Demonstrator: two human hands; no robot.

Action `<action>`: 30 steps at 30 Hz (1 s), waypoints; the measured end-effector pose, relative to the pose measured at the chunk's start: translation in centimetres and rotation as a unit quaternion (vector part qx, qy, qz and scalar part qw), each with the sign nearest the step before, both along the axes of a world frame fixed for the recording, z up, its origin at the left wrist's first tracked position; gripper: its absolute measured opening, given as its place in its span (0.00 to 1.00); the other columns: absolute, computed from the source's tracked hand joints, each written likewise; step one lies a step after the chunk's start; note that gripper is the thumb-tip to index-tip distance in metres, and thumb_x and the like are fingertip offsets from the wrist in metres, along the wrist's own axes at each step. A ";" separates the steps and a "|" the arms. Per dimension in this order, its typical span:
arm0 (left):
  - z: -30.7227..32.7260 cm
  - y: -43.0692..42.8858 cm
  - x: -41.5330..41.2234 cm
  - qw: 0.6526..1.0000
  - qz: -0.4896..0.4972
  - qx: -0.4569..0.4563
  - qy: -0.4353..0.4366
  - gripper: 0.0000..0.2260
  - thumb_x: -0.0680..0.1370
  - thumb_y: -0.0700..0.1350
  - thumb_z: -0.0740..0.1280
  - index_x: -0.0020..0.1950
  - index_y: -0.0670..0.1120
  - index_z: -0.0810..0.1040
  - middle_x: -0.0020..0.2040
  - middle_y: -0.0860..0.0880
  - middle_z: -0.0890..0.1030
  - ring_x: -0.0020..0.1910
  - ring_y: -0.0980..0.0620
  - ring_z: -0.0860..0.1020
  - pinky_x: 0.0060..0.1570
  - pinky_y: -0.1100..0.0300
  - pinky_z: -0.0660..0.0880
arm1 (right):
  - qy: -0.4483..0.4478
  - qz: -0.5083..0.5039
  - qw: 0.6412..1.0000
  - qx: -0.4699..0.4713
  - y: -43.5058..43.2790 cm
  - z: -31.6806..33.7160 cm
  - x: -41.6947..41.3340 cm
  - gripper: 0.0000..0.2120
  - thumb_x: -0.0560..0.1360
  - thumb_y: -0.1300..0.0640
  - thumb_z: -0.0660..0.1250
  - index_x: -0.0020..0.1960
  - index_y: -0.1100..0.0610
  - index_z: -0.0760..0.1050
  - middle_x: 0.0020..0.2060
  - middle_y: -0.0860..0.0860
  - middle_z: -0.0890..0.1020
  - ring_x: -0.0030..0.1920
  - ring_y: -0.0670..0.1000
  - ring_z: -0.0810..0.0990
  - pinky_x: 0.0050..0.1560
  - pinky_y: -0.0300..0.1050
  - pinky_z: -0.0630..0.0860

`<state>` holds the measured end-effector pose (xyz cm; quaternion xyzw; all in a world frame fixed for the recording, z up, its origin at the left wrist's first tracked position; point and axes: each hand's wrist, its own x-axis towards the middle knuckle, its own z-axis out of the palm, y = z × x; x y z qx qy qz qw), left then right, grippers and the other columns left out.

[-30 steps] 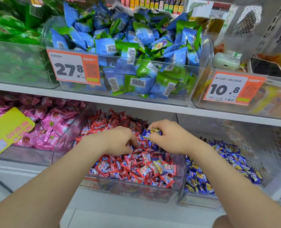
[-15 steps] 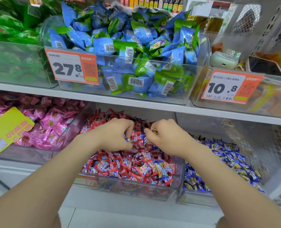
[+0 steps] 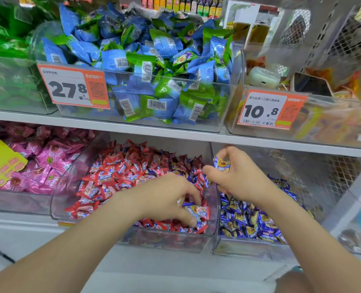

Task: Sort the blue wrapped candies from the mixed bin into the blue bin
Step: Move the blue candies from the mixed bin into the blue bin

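The mixed bin (image 3: pixel 167 243) on the lower shelf is a clear tub full of red wrapped candies (image 3: pixel 116 176) with a few blue ones among them. To its right stands the blue bin (image 3: pixel 249 251), holding blue wrapped candies (image 3: pixel 245 220). My left hand (image 3: pixel 169 199) reaches into the mixed bin's front right corner, its fingers curled round a blue candy (image 3: pixel 196 211). My right hand (image 3: pixel 236 176) hovers over the wall between the two bins and pinches a blue candy (image 3: pixel 221 164) in its fingertips.
A bin of pink candies (image 3: pixel 38 163) with a yellow tag (image 3: pixel 2 163) sits to the left. The upper shelf (image 3: pixel 175 134) carries a tub of blue and green packets (image 3: pixel 145 66) with a 27.8 price tag (image 3: pixel 74 87) and a 10.8 tag (image 3: pixel 270 109). Wire mesh (image 3: pixel 344 172) closes the right side.
My right hand has lifted with a blue candy and moved right toward the blue bin. My left hand has slid forward and right into the mixed bin's front corner.
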<state>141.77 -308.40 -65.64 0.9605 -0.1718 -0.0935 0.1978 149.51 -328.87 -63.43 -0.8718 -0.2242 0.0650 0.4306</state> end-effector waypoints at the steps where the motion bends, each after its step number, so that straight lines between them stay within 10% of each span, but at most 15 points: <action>1: -0.2 -0.2 0.1 0.999 -0.004 0.031 -0.015 0.25 0.69 0.65 0.78 0.63 0.60 0.81 0.46 0.57 0.82 0.46 0.61 0.78 0.46 0.59 0.77 | -0.001 0.014 1.000 -0.008 -0.3 0.1 -0.1 0.09 0.80 0.51 0.70 0.58 0.51 0.74 0.24 0.45 0.77 0.24 0.50 0.72 0.25 0.40 0.68; 6: -1.3 -0.7 0.6 0.995 -0.011 0.069 -0.074 0.15 0.72 0.61 0.76 0.54 0.57 0.83 0.49 0.58 0.83 0.48 0.58 0.78 0.49 0.52 0.80 | -0.015 0.042 0.998 -0.037 -0.2 0.0 -0.7 0.16 0.85 0.51 0.60 0.45 0.51 0.84 0.23 0.43 0.73 0.26 0.49 0.68 0.32 0.45 0.71; 11: -1.2 0.8 1.2 0.999 0.020 0.016 -0.041 0.13 0.75 0.61 0.75 0.45 0.55 0.78 0.44 0.60 0.79 0.45 0.60 0.76 0.48 0.53 0.77 | -0.053 -0.008 0.997 -0.054 0.3 0.2 -0.9 0.27 0.86 0.44 0.56 0.33 0.57 0.69 0.23 0.48 0.70 0.25 0.48 0.66 0.33 0.46 0.66; 18: -1.4 1.4 3.0 0.988 0.107 -0.057 -0.093 0.08 0.82 0.54 0.67 0.54 0.52 0.71 0.36 0.51 0.75 0.36 0.56 0.71 0.34 0.57 0.63 | -0.089 -0.025 0.994 -0.053 1.0 0.1 -0.6 0.26 0.83 0.42 0.63 0.38 0.62 0.76 0.31 0.56 0.82 0.31 0.53 0.78 0.37 0.46 0.74; 24: -2.5 0.1 6.5 0.989 0.130 -0.003 -0.072 0.07 0.82 0.51 0.66 0.57 0.54 0.82 0.48 0.49 0.84 0.44 0.47 0.81 0.44 0.53 0.78 | -0.074 -0.026 0.996 -0.050 1.0 -0.3 0.1 0.27 0.83 0.42 0.64 0.40 0.65 0.75 0.32 0.61 0.81 0.23 0.48 0.70 0.29 0.42 0.67; 30: -3.0 -0.9 8.0 0.982 0.166 0.061 0.060 0.24 0.72 0.64 0.77 0.44 0.46 0.74 0.38 0.48 0.76 0.33 0.49 0.74 0.34 0.55 0.71 | -0.051 -0.022 0.998 -0.042 0.7 -0.4 0.5 0.26 0.83 0.42 0.65 0.34 0.59 0.73 0.26 0.53 0.77 0.22 0.45 0.69 0.28 0.40 0.66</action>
